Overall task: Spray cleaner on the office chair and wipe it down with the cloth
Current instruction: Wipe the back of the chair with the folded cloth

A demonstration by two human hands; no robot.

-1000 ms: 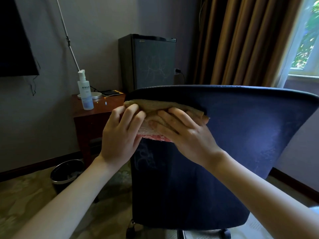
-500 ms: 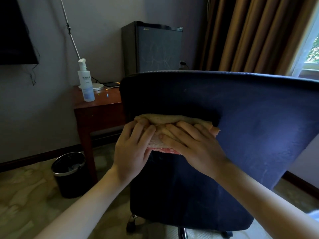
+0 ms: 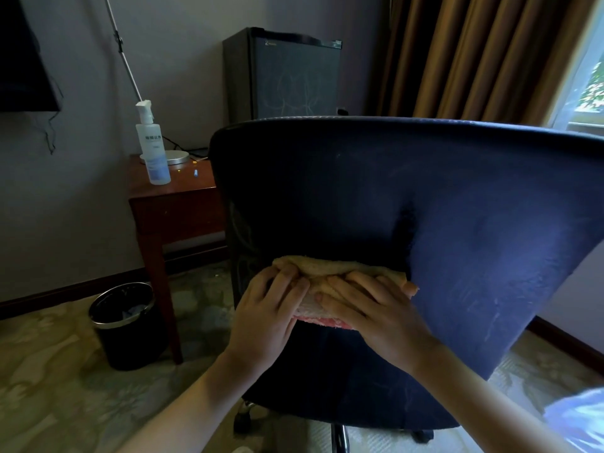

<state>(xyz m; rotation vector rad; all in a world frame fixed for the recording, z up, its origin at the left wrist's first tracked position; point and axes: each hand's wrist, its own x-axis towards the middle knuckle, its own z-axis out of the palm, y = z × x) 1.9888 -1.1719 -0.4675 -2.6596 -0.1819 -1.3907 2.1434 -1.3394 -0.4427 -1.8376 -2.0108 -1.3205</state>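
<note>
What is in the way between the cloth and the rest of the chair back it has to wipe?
Nothing visible. The left hand and right hand press the cloth flat on the chair back; the surface around it is bare. The spray bottle stands aside on the table.

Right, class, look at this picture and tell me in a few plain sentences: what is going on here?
A person is wiping the back of a dark blue office chair. The left hand and the right hand press a folded cloth flat against it, about halfway down. The spray bottle stands unheld on the wooden side table to the left.
</note>
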